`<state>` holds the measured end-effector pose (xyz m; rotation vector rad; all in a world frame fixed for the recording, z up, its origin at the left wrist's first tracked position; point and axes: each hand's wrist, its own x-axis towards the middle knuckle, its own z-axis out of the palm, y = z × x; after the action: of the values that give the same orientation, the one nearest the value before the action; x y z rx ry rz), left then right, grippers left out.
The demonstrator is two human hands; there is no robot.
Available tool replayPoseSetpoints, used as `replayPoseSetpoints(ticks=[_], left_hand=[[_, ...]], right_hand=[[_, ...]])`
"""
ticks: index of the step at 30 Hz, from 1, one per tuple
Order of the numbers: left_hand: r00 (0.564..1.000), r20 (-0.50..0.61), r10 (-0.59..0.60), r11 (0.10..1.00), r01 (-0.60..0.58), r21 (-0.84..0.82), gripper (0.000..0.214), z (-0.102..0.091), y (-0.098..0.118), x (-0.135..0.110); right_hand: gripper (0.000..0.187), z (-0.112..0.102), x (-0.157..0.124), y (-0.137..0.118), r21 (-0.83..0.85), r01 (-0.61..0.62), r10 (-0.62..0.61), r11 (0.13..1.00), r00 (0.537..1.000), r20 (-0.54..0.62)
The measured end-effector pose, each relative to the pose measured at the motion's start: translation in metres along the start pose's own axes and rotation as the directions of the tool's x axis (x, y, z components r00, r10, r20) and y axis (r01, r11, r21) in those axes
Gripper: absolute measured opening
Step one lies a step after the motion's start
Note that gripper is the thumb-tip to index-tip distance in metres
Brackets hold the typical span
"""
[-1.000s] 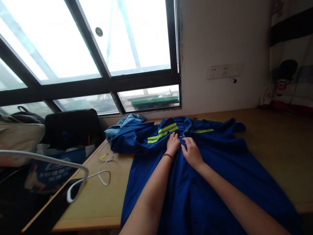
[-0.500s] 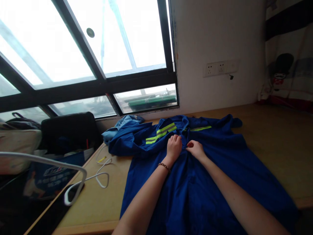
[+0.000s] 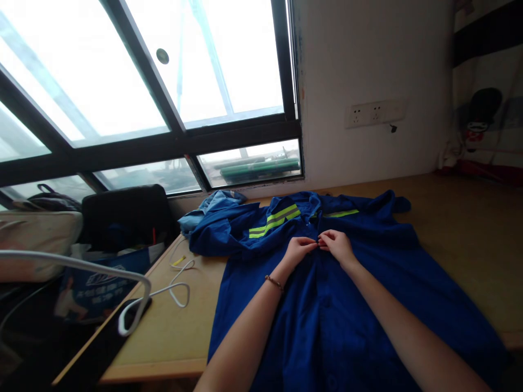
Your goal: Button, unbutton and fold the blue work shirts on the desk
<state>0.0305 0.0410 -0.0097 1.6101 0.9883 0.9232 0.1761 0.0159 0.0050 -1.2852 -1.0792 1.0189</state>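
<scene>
A blue work jacket with yellow-green and grey reflective strips lies spread over the wooden table, its front towards me. My left hand pinches the jacket's front edge, thumb and fingertips together. Right beside it, my right hand pinches the same front opening, and the fingertips of both hands nearly meet. What small part sits between the fingertips is too small to make out. Above the hands, the collar area is bunched up. A bead bracelet is on my left wrist.
A light blue cloth lies at the table's back left, by the window. A white cable loops over the table and a pale bar crosses the left side. Bags and a black chair back stand left. Wall sockets are behind.
My left hand has come down from near the collar to the front opening, and its fingertips now meet those of my right hand. The view has shifted slightly.
</scene>
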Motion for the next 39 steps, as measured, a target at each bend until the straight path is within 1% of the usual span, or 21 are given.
replayPoseSetpoints(ticks=[1, 2, 3, 5, 7, 8, 9, 11, 12, 14, 16, 20, 23, 25, 30, 34, 39], left_hand=[[1.0, -0.009, -0.028, 0.998, 0.027, -0.051, 0.028, -0.001, 0.0, 0.0], [0.998, -0.028, -0.054, 0.993, 0.051, -0.103, 0.028, -0.002, 0.001, 0.0], [0.996, -0.047, -0.079, 0.985, 0.07, -0.155, 0.027, -0.003, 0.001, 0.0], [0.99, -0.061, -0.126, 0.962, 0.107, -0.251, 0.026, -0.004, 0.0, 0.001], [0.985, -0.056, -0.162, 0.94, 0.137, -0.313, 0.021, -0.005, -0.001, 0.002], [0.983, -0.052, -0.175, 0.932, 0.148, -0.332, 0.018, -0.005, -0.001, 0.002], [0.981, -0.049, -0.186, 0.925, 0.158, -0.345, 0.016, -0.006, -0.002, 0.003], [0.976, -0.038, -0.214, 0.912, 0.186, -0.366, 0.014, -0.007, -0.002, 0.004], [0.973, -0.027, -0.23, 0.905, 0.204, -0.374, 0.013, -0.008, -0.002, 0.004], [0.966, 0.004, -0.259, 0.888, 0.239, -0.394, 0.013, -0.009, -0.001, 0.004], [0.961, 0.031, -0.276, 0.866, 0.263, -0.425, 0.013, -0.011, 0.001, 0.004], [0.953, 0.073, -0.294, 0.822, 0.291, -0.489, 0.014, -0.013, 0.002, 0.004], [0.957, 0.102, -0.273, 0.81, 0.285, -0.513, 0.014, -0.015, 0.001, 0.004], [0.959, 0.107, -0.263, 0.806, 0.279, -0.521, 0.015, -0.016, -0.001, 0.004], [0.959, 0.086, -0.27, 0.787, 0.271, -0.554, 0.016, -0.016, -0.005, 0.005], [0.965, 0.051, -0.257, 0.799, 0.242, -0.551, 0.015, -0.015, -0.005, 0.003], [0.971, 0.025, -0.238, 0.819, 0.215, -0.533, 0.014, -0.013, -0.005, 0.002]], right_hand=[[0.014, -0.003, 0.0, -0.002, -0.091, 0.035, -0.037, 0.995, 0.999, -0.022], [0.013, -0.005, -0.001, -0.005, -0.186, 0.067, -0.071, 0.98, 0.997, -0.016], [0.012, -0.008, -0.003, -0.007, -0.278, 0.105, -0.101, 0.955, 0.995, 0.028], [0.009, -0.012, -0.006, -0.013, -0.427, 0.222, -0.155, 0.877, 0.97, 0.187], [0.006, -0.013, -0.011, -0.018, -0.527, 0.382, -0.233, 0.759, 0.915, 0.328], [0.006, -0.012, -0.014, -0.019, -0.569, 0.449, -0.28, 0.689, 0.889, 0.363], [0.007, -0.011, -0.017, -0.021, -0.61, 0.494, -0.326, 0.619, 0.869, 0.373], [0.009, -0.008, -0.021, -0.021, -0.679, 0.539, -0.398, 0.499, 0.838, 0.373], [0.01, -0.007, -0.023, -0.021, -0.696, 0.555, -0.422, 0.456, 0.823, 0.379], [0.011, -0.005, -0.025, -0.02, -0.699, 0.588, -0.455, 0.407, 0.794, 0.404], [0.014, -0.005, -0.025, -0.018, -0.684, 0.614, -0.478, 0.393, 0.772, 0.419], [0.012, -0.006, -0.024, -0.016, -0.646, 0.643, -0.526, 0.411, 0.746, 0.408], [0.012, -0.007, -0.024, -0.015, -0.624, 0.659, -0.559, 0.42, 0.729, 0.395], [0.013, -0.006, -0.024, -0.014, -0.618, 0.661, -0.57, 0.426, 0.726, 0.383], [0.015, -0.002, -0.024, -0.011, -0.619, 0.644, -0.564, 0.451, 0.742, 0.362], [0.015, -0.001, -0.023, -0.009, -0.623, 0.631, -0.551, 0.462, 0.755, 0.356], [0.016, -0.002, -0.017, -0.004, -0.632, 0.597, -0.496, 0.494, 0.791, 0.359]])
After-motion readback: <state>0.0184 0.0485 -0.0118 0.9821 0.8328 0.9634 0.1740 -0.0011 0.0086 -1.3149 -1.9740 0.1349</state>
